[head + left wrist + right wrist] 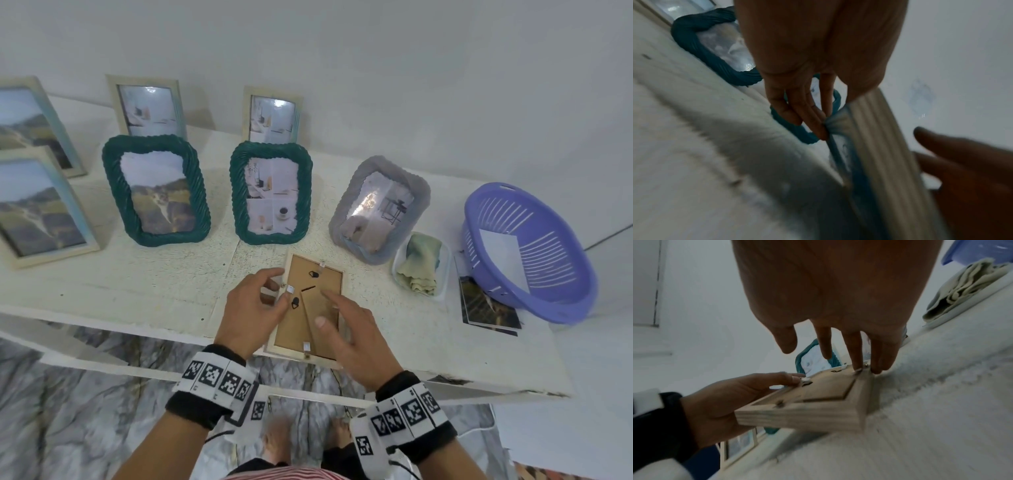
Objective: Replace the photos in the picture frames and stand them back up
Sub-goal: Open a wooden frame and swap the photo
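A pale wooden picture frame (294,325) is face down near the table's front edge, its brown backing board and folded stand showing. Its near end is raised off the white table (137,284). My left hand (270,294) grips the frame's left edge, fingers underneath and thumb on a small metal tab. In the left wrist view the left hand's fingertips (822,129) pinch the frame (869,138). My right hand (342,315) lies over the backing with straight fingers. In the right wrist view its fingertips (859,366) touch a tab at the frame's (818,402) right edge.
Two teal woven frames (156,190) (270,192) and a grey one (378,209) stand just behind. Pale frames stand at the back (149,106) and left (41,209). At right are a folded cloth in a clear tray (421,270), loose photos (486,308) and a purple basket (527,253).
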The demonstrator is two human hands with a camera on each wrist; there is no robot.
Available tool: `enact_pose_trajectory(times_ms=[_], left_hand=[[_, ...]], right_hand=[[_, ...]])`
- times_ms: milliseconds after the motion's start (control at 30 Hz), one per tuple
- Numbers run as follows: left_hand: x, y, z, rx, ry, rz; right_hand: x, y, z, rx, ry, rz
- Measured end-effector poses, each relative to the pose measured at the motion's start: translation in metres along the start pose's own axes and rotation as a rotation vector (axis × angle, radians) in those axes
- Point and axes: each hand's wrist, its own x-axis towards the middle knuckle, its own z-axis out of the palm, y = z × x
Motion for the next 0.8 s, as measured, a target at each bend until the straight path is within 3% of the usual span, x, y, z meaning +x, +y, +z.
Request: enact_pose_trajectory(times_ms=[133, 267, 367, 567, 700, 800], left_hand=[[-0.002, 0.034, -0.007, -0.276, -0.037, -0.087], [-0.007, 0.062, 0.002, -0.526, -0.239, -0.042], [-0.008, 0.062, 0.013, -0.43, -0.311, 0.011], [-0.007, 0.04, 0.027, -0.264, -0.299, -0.032], [-0.009, 0.039, 0.033, -0.3, -0.262, -0.114], [-0.012, 0.047, 0.034, -0.451, -0.247, -0.182]], right_hand=[[0.001, -0.013, -0.02, 0.219, 0.048, 0.119], [0.0, -0.013, -0.037, 0.334, 0.167, 0.147], [-0.005, -0.009, -0.053, 0.4, 0.23, 0.197], [-0.023, 0.004, -0.077, 0.493, 0.277, 0.223], [-0.028, 0.01, -0.073, 0.684, 0.273, 0.236], [-0.028, 0.003, -0.065, 0.899, 0.234, 0.262]])
